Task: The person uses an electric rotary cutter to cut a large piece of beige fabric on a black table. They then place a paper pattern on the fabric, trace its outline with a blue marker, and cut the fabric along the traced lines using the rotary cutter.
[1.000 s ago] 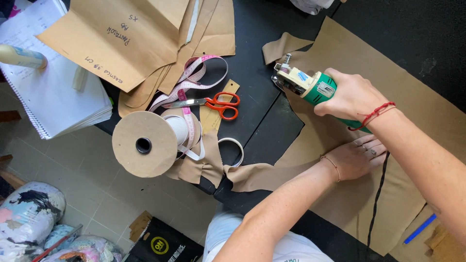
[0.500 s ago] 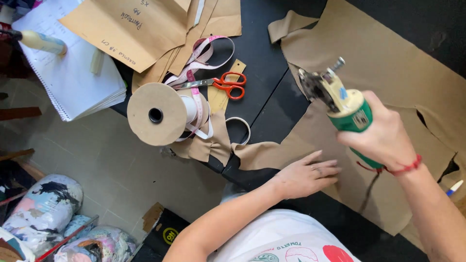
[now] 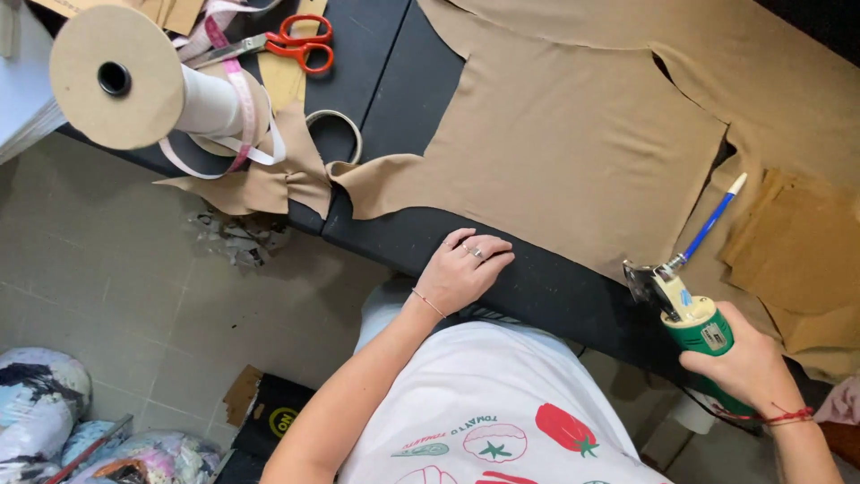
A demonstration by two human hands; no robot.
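I see the black table (image 3: 537, 287) running across the far half of the view, its near edge slanting down to the right. Most of it lies under tan fabric (image 3: 582, 152), cut into a large panel with a jagged edge toward the left. A smaller stack of darker tan pieces (image 3: 797, 242) sits at the far right.

At far left a big cardboard spool (image 3: 116, 76) stands over the table's corner, with a white core and a pink-and-white tape measure (image 3: 237, 108) draped around it. Tan scraps (image 3: 269, 184) hang off the edge below it.

On the floor at near left there are bundled bags (image 3: 40, 394) of mixed colours. Just right of them lies a flat black package (image 3: 273, 417) with a round yellow label, next to a scrap of brown cardboard (image 3: 237, 394).

My right hand (image 3: 748, 367) is closed around the green handle of the cutter (image 3: 685, 309), held at the table's near edge on the right; its metal blade end points toward the fabric edge. A red string sits at that wrist.

My left hand (image 3: 466, 269) rests open, fingers loosely spread, on the bare table edge, just near of the fabric, holding nothing.

Red scissors (image 3: 300, 43) lie far left of the fabric. A roll of tape (image 3: 333, 134) lies near them. A blue pen (image 3: 708, 224) lies on the fabric, just beyond the cutter.
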